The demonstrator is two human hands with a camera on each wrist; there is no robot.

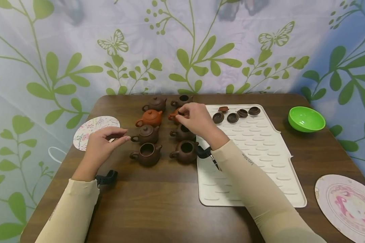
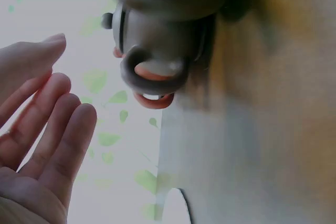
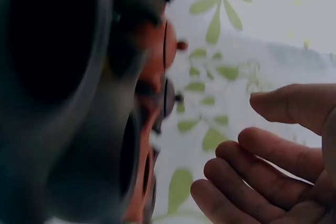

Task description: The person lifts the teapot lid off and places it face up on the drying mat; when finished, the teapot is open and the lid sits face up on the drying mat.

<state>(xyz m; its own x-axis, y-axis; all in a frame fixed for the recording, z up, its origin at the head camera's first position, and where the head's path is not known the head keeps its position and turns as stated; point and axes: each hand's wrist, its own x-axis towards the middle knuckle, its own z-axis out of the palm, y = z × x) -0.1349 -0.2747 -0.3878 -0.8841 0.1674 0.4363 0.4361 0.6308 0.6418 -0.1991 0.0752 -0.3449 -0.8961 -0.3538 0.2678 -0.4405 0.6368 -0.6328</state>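
Observation:
Two columns of small clay teapots stand on the table. My right hand (image 1: 197, 119) hovers over an orange teapot (image 1: 173, 115) in the right column, partly covering it; in the right wrist view its thumb and fingers are apart with nothing between them. Left of the pots, my left hand (image 1: 101, 144) is held up with fingers loosely extended and empty, fingertips close to the handle of a dark lidded teapot (image 1: 148, 135). Behind that pot sits a lidded orange teapot (image 1: 152, 118). Both front teapots, the left one (image 1: 146, 155) and the right one (image 1: 185, 152), have no lids.
Several small lids, including a dark lid (image 1: 232, 117) and an orange lid (image 1: 223, 109), lie at the far end of a white ridged mat (image 1: 246, 192). A green bowl (image 1: 306, 121) stands far right. Round printed mats lie at the left (image 1: 92, 126) and right edges.

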